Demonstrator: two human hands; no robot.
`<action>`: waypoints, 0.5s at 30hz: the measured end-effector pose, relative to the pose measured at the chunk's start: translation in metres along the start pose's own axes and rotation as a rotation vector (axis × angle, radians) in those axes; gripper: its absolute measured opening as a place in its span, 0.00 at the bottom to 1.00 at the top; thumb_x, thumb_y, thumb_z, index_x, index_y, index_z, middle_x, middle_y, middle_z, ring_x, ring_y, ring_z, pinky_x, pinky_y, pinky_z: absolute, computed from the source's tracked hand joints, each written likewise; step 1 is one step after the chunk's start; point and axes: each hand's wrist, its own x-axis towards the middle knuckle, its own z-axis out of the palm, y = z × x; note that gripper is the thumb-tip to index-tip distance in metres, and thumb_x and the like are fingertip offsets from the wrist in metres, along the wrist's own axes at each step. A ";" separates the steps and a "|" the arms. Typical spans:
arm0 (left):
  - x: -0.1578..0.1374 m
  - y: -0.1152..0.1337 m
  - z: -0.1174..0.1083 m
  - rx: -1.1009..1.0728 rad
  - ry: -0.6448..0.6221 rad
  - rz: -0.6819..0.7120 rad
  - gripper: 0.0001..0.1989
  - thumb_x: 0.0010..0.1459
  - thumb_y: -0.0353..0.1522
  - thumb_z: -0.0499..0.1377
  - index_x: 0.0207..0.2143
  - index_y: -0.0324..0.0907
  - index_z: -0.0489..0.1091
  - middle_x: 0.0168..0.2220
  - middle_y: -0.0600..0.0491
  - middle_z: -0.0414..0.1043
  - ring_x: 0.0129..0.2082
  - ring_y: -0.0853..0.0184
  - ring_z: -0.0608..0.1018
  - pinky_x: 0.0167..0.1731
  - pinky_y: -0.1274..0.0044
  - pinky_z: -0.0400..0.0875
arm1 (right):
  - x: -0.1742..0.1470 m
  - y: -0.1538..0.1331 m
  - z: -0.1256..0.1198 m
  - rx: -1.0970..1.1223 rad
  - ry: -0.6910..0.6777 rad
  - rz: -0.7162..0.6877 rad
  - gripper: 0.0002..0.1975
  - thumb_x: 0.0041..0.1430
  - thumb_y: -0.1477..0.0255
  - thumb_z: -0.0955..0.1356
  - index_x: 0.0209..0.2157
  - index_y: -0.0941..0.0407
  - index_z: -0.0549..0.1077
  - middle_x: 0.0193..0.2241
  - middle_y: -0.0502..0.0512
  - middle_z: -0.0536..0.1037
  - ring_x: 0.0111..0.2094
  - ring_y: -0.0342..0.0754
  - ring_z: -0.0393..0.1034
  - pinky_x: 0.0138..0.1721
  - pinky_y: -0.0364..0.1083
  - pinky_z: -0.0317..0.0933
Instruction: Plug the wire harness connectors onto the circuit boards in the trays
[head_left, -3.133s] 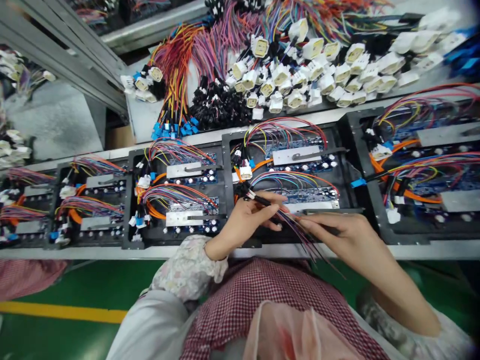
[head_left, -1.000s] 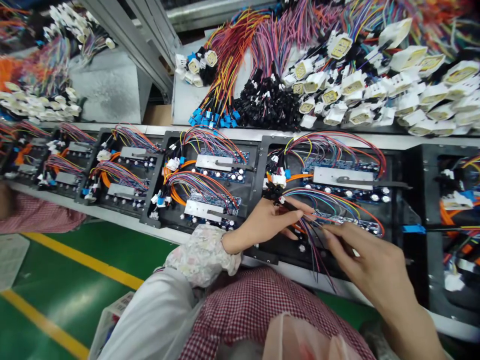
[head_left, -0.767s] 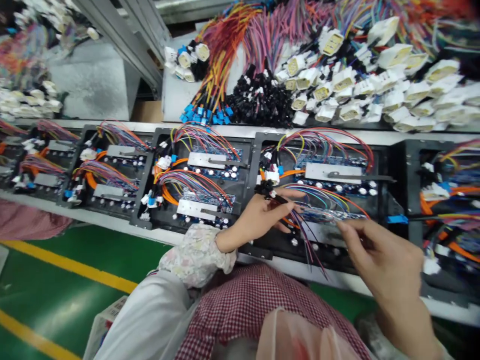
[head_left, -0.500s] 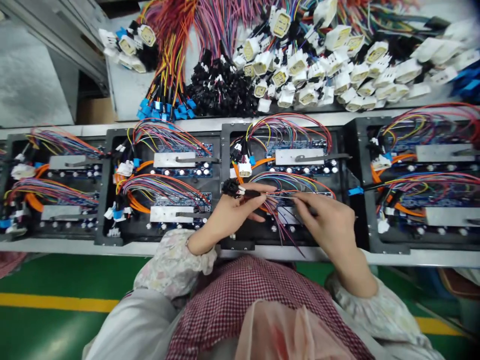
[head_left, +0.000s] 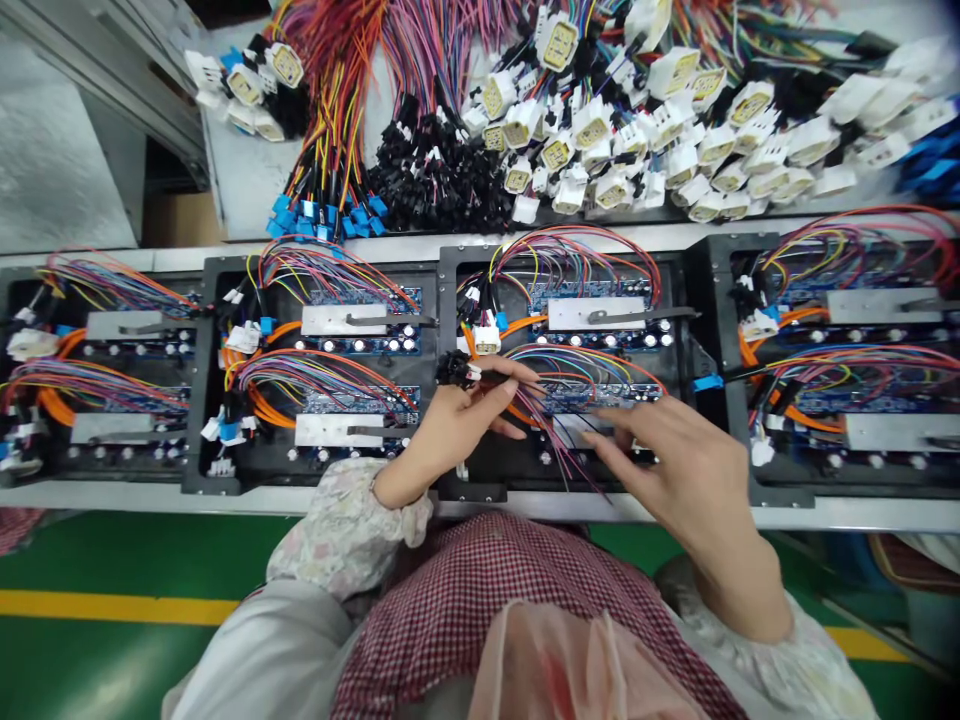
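Note:
My left hand (head_left: 457,425) is closed on a bundle of thin wires (head_left: 556,445), pinching it between thumb and fingers. Small black connectors (head_left: 453,368) stick out on the left side of that hand, while the loose purple, pink and dark wire ends fan down to the right. My right hand (head_left: 686,465) hovers at the right of these ends, thumb and index finger apart, with nothing visible between them. Beneath both hands lies a blue circuit board (head_left: 622,385) with a grey metal plate (head_left: 571,430), in a black tray (head_left: 480,482).
More black trays hold wired boards to the left and right, each board with a metal plate (head_left: 341,430). Behind them, a shelf carries piled white connectors (head_left: 592,125), black connectors (head_left: 435,170) and blue connectors (head_left: 326,215) on coloured wires. A metal rail (head_left: 322,498) runs along the front.
My right hand has moved right and slightly down, its fingertips parting from the wires. My left hand keeps its hold on the bundle, and the view has shifted slightly.

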 end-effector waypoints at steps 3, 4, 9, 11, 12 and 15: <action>0.001 0.000 0.000 -0.016 0.001 -0.002 0.12 0.62 0.38 0.59 0.42 0.40 0.74 0.44 0.47 0.75 0.45 0.62 0.78 0.29 0.78 0.83 | -0.003 0.001 0.000 0.051 0.022 0.014 0.08 0.66 0.69 0.66 0.35 0.54 0.77 0.29 0.53 0.80 0.31 0.47 0.74 0.34 0.46 0.64; 0.001 0.000 0.001 -0.010 0.000 -0.007 0.12 0.62 0.39 0.60 0.42 0.40 0.74 0.44 0.47 0.75 0.45 0.62 0.79 0.29 0.78 0.83 | -0.003 0.003 0.003 0.077 0.053 0.028 0.08 0.67 0.70 0.66 0.37 0.54 0.77 0.31 0.54 0.81 0.32 0.47 0.75 0.35 0.46 0.65; -0.001 0.001 0.000 0.025 -0.008 -0.039 0.14 0.62 0.39 0.60 0.44 0.40 0.75 0.43 0.48 0.77 0.42 0.64 0.80 0.31 0.78 0.83 | 0.004 0.012 0.025 0.004 0.019 0.046 0.10 0.67 0.70 0.64 0.41 0.55 0.78 0.35 0.55 0.82 0.33 0.49 0.76 0.35 0.47 0.64; -0.001 0.001 0.000 0.036 -0.010 -0.035 0.14 0.62 0.39 0.60 0.45 0.40 0.75 0.42 0.48 0.77 0.42 0.64 0.80 0.32 0.78 0.83 | 0.007 0.014 0.030 -0.021 0.011 0.050 0.11 0.67 0.70 0.64 0.41 0.56 0.79 0.33 0.55 0.82 0.32 0.49 0.75 0.33 0.47 0.63; -0.002 0.000 -0.001 0.038 -0.014 -0.030 0.13 0.63 0.38 0.60 0.45 0.40 0.76 0.43 0.48 0.78 0.42 0.64 0.80 0.31 0.78 0.83 | 0.007 0.014 0.032 -0.027 0.013 0.049 0.11 0.67 0.70 0.64 0.41 0.56 0.79 0.32 0.55 0.81 0.31 0.49 0.75 0.32 0.46 0.63; -0.001 0.000 -0.001 0.038 -0.024 -0.016 0.13 0.63 0.38 0.59 0.45 0.40 0.75 0.45 0.47 0.78 0.42 0.64 0.81 0.30 0.80 0.82 | 0.009 0.016 0.034 -0.028 0.012 0.036 0.12 0.67 0.70 0.64 0.40 0.56 0.80 0.30 0.55 0.81 0.30 0.49 0.75 0.31 0.46 0.62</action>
